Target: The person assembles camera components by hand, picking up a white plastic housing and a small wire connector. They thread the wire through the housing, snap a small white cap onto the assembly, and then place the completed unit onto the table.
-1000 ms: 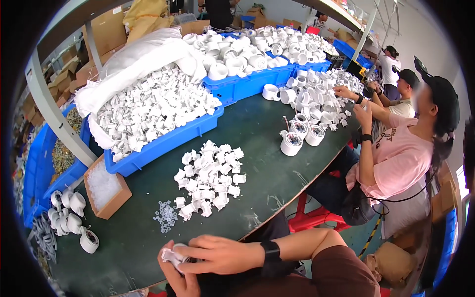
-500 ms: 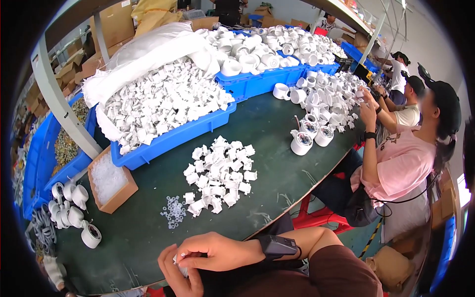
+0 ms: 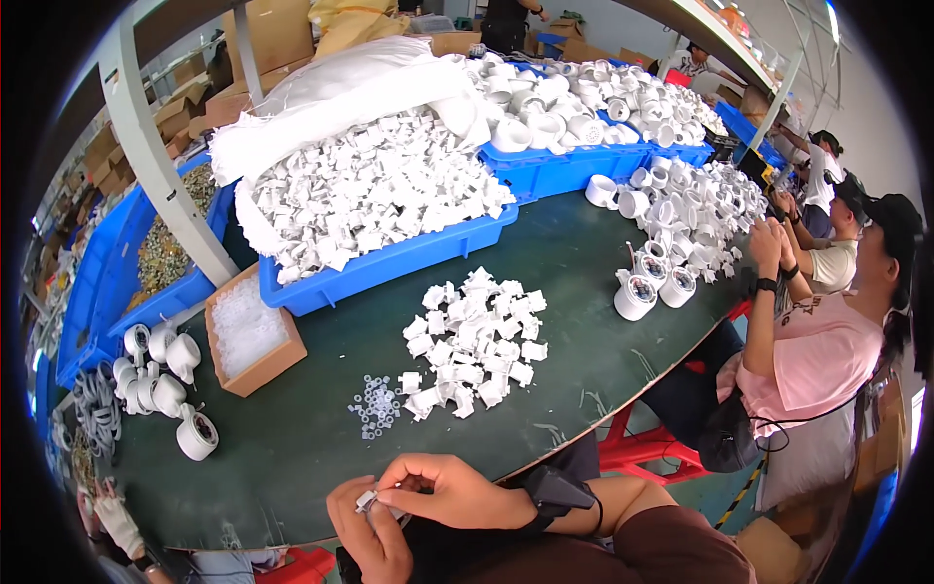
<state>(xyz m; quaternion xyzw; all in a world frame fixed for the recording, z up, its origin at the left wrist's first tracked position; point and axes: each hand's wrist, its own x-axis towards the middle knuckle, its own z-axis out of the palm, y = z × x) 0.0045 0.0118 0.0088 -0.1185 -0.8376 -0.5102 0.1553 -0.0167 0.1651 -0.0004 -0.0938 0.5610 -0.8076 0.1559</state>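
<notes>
Okay, both your hands are at the near edge of the tabletop (image 3: 292, 477), bent in around one small white piece (image 3: 366, 501). Your left hand (image 3: 372, 540) holds it on curled fingers; your right hand (image 3: 448, 492) pinches it at its side, thumb against forefinger. It looks like hard plastic, pale, angular and blocky; your fingers hide the rest.

Just beyond your hands, you have a scatter of translucent little rings (image 3: 376, 409), glossy and flat. Next to it sits a loose heap of white clips (image 3: 477, 341), matte, curved, with square tabs. The tabletop is dark green, smooth, with pale scuffs.

To your left: a brown cardboard box (image 3: 277, 367) of clear plastic bits, round white housings (image 3: 198, 436) with drum-like bodies, and rubbery-looking grey loops (image 3: 95, 414).

Farther out, a blue plastic tub (image 3: 399, 266) brims with similar white pieces, a crinkled white sack (image 3: 341, 92) draped over its back. Off right, smooth white cups (image 3: 681, 209) lie piled near a co-worker in pink (image 3: 812, 336).
</notes>
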